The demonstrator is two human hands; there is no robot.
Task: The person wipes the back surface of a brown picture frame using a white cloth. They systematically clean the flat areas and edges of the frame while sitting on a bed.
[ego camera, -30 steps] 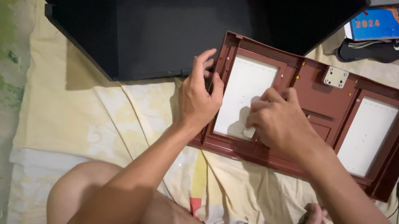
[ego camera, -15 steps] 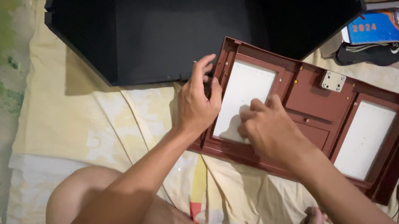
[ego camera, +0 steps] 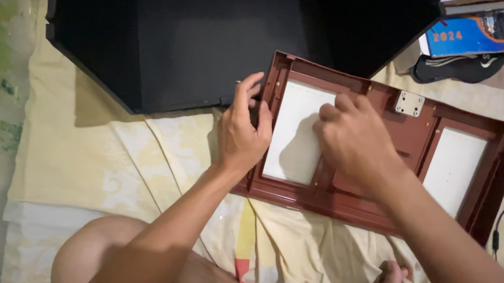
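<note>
- Head view: my right hand (ego camera: 351,138) has slid up the white panel (ego camera: 294,131), fingers curled together.
- My left hand (ego camera: 243,130) still grips the brown frame (ego camera: 469,106).

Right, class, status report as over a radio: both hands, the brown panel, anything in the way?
Left hand gripping brown panel left edge. Right hand pressing on left white insert. Black box close behind, no obstruction.

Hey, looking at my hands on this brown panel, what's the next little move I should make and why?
Probably keep the left hand bracing the left edge of the brown panel and press the right hand flat on the white insert. The right fingers sit curled at the insert's upper right edge, while the panel lies on a soft, wrinkled sheet that could let it shift.
</note>
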